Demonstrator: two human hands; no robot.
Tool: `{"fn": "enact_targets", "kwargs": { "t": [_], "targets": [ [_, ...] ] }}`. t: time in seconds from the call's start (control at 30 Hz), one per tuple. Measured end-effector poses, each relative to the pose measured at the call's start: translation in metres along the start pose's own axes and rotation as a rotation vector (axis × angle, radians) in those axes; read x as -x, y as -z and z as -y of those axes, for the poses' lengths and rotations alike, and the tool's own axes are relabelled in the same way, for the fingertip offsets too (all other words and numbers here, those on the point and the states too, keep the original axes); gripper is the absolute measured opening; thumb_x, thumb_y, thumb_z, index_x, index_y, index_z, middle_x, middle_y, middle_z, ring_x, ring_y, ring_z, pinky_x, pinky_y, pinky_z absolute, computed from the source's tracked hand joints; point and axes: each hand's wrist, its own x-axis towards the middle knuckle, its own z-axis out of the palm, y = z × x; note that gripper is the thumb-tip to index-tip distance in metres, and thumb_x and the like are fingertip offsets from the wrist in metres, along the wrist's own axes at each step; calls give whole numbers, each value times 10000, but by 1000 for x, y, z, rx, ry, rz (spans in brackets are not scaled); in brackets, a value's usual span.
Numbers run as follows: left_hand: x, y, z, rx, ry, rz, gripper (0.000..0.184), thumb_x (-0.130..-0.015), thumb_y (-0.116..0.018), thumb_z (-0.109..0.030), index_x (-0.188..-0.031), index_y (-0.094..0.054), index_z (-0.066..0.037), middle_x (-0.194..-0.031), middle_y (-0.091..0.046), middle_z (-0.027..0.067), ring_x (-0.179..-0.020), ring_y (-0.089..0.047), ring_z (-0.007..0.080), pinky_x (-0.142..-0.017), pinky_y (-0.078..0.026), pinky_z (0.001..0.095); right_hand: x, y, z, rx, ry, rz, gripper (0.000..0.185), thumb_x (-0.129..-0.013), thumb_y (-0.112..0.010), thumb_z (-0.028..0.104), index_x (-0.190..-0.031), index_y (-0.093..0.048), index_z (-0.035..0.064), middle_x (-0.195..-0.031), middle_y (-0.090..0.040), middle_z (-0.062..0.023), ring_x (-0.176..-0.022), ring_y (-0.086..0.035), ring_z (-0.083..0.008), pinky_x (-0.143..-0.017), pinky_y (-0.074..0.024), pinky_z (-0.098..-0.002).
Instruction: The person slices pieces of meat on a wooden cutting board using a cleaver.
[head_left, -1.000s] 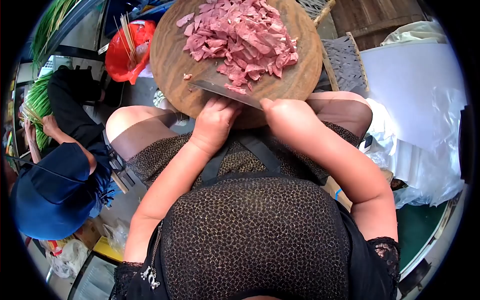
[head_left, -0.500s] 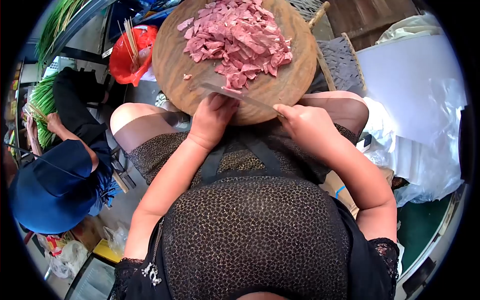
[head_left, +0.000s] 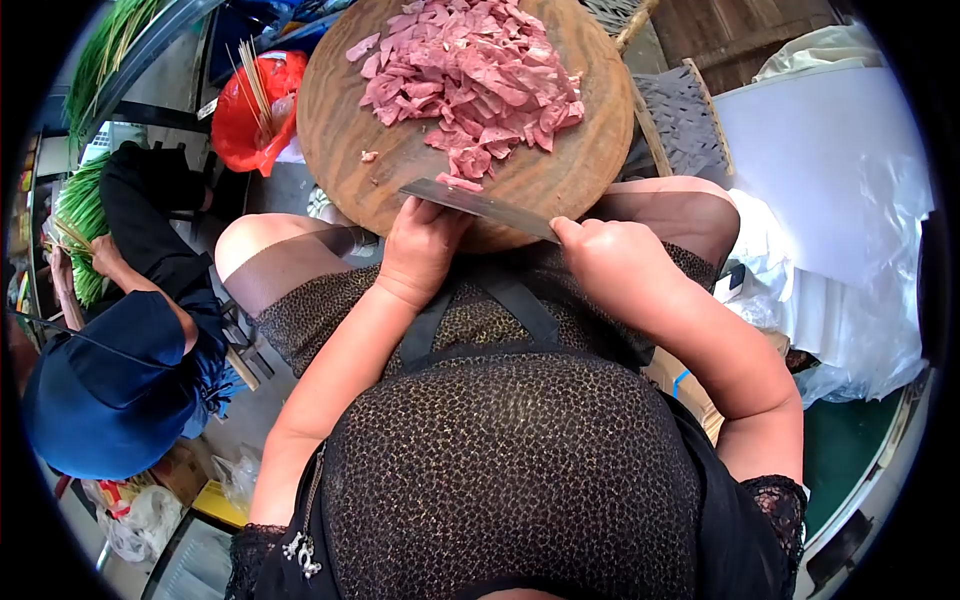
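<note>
A round wooden board [head_left: 345, 120] carries a heap of sliced pink meat [head_left: 480, 85]. My right hand [head_left: 605, 255] is closed round the handle end of a knife [head_left: 480, 205], its blade pointing left across the board's near edge. Just below the blade, my left hand [head_left: 425, 240] lies on the near edge with its fingers curled together; the blade hides the fingertips and whatever they press. A thin strip of meat [head_left: 459, 183] lies just beyond the blade, near those fingers. One small scrap [head_left: 369, 156] sits apart at the left.
On the left, a person in dark blue [head_left: 110, 390] handles green stalks [head_left: 85, 215]. A red bag [head_left: 240, 130] with thin sticks stands left of the board. A woven seat [head_left: 680, 120] and a white panel [head_left: 820, 170] with clear plastic are at the right.
Compared with a second ago, my right hand and the knife have moved slightly right and nearer to me. My left hand stays at the board's near edge. The blade's angle has changed slightly.
</note>
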Motion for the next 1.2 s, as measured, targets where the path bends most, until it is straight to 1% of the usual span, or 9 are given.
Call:
{"fn": "enact_targets", "kwargs": {
  "t": [0.13,0.27,0.63,0.67,0.77,0.9,0.97,1.03,1.2],
  "targets": [
    [3,-1,0,-31,22,1,393,-810,-766,-118,-1188,-670,-66,-1206,-635,126,-1104,-606,356,-948,-518,434,-14,8,7,-66,-49,127,145,-894,-488,88,-952,-582,-6,-817,-697,-218,-768,-707,-390,-649,-571,-487],
    [4,-1,1,-41,25,-21,373,-803,-737,-121,-1171,-687,-87,-1164,-650,116,-1062,-615,349,-922,-532,417,-26,6,12,-59,-47,127,146,-895,-490,92,-931,-586,-12,-796,-696,-218,-756,-705,-394,-644,-570,-486],
    [9,0,0,-11,65,14,316,-826,-735,-154,-1134,-697,-95,-1171,-664,107,-1072,-631,304,-908,-537,386,-78,-31,10,-90,62,-44,174,-905,-501,137,-883,-635,28,-806,-700,-213,-768,-706,-393,-681,-567,-501],
    [9,-1,-1,-42,52,-25,308,-826,-733,-153,-1127,-693,-99,-1163,-666,100,-1057,-638,297,-901,-539,385,-78,-35,1,-120,78,-106,120,-898,-565,162,-922,-610,53,-766,-679,-180,-758,-688,-383,-655,-544,-495],
    [2,0,0,-33,1,-115,286,-820,-732,-139,-1099,-683,-103,-1114,-670,82,-993,-657,279,-868,-547,378,-66,-39,-9,-207,133,-326,220,-945,-589,206,-1092,-644,53,-829,-693,-196,-776,-681,-382,-675,-546,-479],
    [3,-1,4,-45,-71,-117,289,-807,-740,-116,-1090,-683,-92,-1085,-659,84,-968,-656,272,-824,-557,365,-34,-18,-10,-148,85,-258,238,-919,-553,176,-1096,-671,69,-809,-694,-181,-771,-690,-369,-677,-547,-488],
    [7,-8,9,-170,-163,-123,304,-801,-744,-110,-1100,-687,-96,-1077,-652,79,-975,-645,275,-824,-556,369,-12,-13,-11,-157,58,-160,272,-935,-623,216,-1160,-644,64,-878,-701,-195,-776,-680,-385,-685,-547,-470],
    [8,-2,1,-121,-79,-85,316,-820,-738,-104,-1132,-684,-91,-1098,-650,85,-1004,-629,297,-851,-539,382,6,-10,-9,-99,63,-164,264,-924,-630,192,-1158,-648,69,-831,-698,-172,-728,-681,-357,-636,-550,-450],
    [5,-2,2,46,-27,-63,360,-848,-723,-104,-1203,-665,-86,-1154,-636,99,-1050,-604,330,-901,-509,403,18,-6,-5,-38,14,-106,143,-896,-537,113,-1001,-596,36,-756,-676,-162,-695,-694,-346,-572,-553,-462]
  ]
}}
